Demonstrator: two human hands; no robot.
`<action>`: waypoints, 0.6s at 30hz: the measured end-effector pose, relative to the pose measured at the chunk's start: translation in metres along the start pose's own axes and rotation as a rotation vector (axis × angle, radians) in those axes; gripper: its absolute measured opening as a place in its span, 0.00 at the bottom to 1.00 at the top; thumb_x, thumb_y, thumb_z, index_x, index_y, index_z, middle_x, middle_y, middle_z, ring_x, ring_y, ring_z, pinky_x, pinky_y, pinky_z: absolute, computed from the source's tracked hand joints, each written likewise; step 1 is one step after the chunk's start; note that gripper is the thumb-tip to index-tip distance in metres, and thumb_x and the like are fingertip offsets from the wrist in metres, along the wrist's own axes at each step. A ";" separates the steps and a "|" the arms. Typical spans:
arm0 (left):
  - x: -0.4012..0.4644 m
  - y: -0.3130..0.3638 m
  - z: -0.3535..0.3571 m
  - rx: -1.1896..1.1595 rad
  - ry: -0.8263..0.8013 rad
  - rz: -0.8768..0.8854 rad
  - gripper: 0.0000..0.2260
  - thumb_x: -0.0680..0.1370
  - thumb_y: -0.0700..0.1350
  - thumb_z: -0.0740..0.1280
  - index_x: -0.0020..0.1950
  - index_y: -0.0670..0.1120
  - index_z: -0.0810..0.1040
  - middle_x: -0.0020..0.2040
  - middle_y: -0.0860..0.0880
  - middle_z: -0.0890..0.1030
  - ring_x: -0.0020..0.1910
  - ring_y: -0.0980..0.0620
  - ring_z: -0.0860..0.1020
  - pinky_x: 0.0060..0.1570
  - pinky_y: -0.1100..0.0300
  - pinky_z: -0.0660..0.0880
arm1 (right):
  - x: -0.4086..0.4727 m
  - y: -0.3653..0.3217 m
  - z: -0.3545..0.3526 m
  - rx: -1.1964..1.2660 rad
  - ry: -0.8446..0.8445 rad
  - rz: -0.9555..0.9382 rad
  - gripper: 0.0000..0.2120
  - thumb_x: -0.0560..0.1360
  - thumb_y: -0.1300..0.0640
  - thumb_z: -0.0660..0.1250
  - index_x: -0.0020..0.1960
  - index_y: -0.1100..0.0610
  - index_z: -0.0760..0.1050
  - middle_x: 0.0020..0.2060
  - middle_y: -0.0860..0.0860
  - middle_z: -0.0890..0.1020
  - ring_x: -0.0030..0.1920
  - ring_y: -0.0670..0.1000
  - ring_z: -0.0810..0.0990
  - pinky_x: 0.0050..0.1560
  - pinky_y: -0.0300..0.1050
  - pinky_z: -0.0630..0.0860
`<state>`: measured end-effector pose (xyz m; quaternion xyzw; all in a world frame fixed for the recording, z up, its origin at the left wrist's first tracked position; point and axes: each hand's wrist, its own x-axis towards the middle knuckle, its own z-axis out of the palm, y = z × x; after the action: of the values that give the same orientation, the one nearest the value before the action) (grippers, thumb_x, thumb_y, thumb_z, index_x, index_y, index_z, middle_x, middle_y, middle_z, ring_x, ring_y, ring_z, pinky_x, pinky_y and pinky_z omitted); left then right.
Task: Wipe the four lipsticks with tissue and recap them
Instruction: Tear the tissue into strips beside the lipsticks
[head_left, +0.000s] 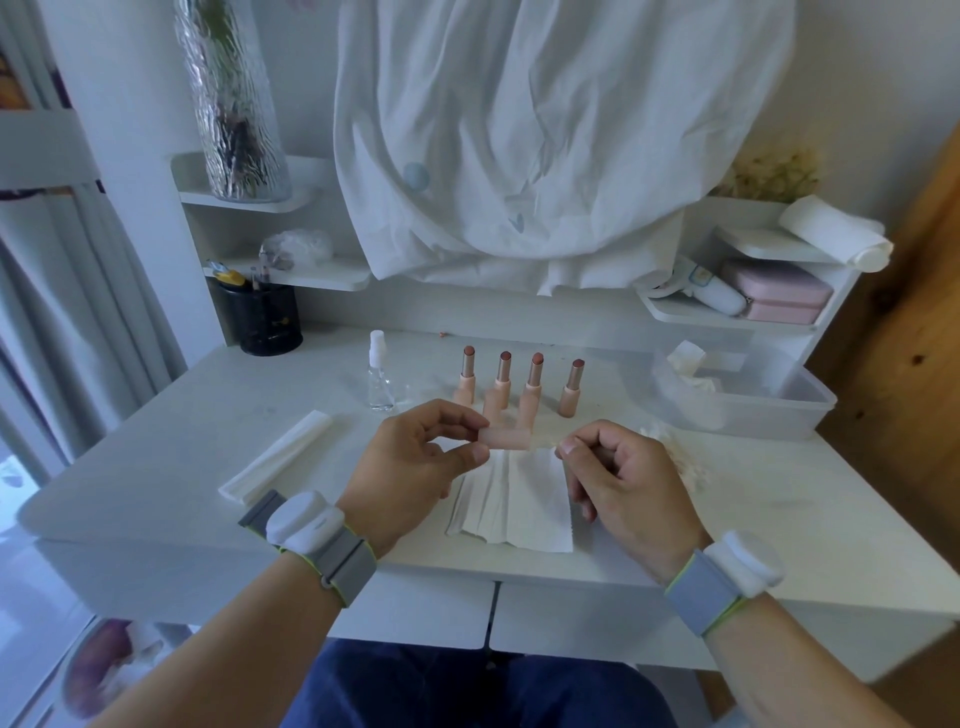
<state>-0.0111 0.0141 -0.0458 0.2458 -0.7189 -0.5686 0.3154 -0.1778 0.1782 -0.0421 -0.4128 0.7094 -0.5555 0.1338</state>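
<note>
Our left hand (415, 462) has its grip closed on a short peach-pink plastic lipstick cap (505, 437), pinched at its left end between thumb and fingertips so that the cap lies sideways above the worktop. Our right hand (618, 478) is curled beside the cap's other end; its thumb and forefinger are pressed together, but we cannot tell whether the grip holds the edge of the tissue or nothing at all. Directly beneath both hands a white pleated sheet of tissue (514, 506) lies flat near the front edge of the white worktop (156, 457).

Just behind the cap, four uncapped lipsticks (519, 384) with peach-pink bases and metallic rose sleeves stand upright in a row, their brownish-pink tips exposed; the two middle ones are partly hidden by our fingers and the cap. To their left stands a small clear glass spray bottle with a white top (380, 376). Further left, a folded white strip of tissue (278, 457) lies diagonally. To the right sits a translucent plastic tray (753, 402) holding crumpled white tissue. A black mesh pen holder (262, 319) stands at the back left.
</note>
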 end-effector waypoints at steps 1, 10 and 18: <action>-0.001 0.001 0.000 0.008 -0.017 0.007 0.08 0.77 0.38 0.77 0.51 0.51 0.86 0.50 0.53 0.87 0.27 0.52 0.69 0.30 0.65 0.71 | 0.000 0.000 0.000 -0.007 -0.010 -0.003 0.10 0.83 0.60 0.67 0.43 0.58 0.81 0.28 0.52 0.81 0.26 0.51 0.74 0.33 0.45 0.75; -0.001 0.002 0.002 0.028 -0.034 0.012 0.09 0.77 0.38 0.77 0.50 0.51 0.85 0.50 0.54 0.88 0.28 0.51 0.68 0.29 0.65 0.71 | 0.000 0.000 -0.001 0.006 -0.114 0.004 0.10 0.83 0.60 0.68 0.43 0.57 0.81 0.28 0.53 0.81 0.26 0.53 0.75 0.32 0.44 0.73; 0.002 0.000 -0.002 -0.045 0.086 -0.016 0.07 0.81 0.38 0.73 0.53 0.50 0.85 0.53 0.50 0.86 0.26 0.51 0.72 0.28 0.65 0.69 | 0.001 0.001 -0.001 0.121 -0.013 0.011 0.12 0.84 0.63 0.65 0.43 0.58 0.80 0.28 0.55 0.80 0.26 0.55 0.74 0.33 0.46 0.72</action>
<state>-0.0114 0.0112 -0.0450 0.2687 -0.6897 -0.5760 0.3468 -0.1798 0.1785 -0.0421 -0.4036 0.6759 -0.5939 0.1658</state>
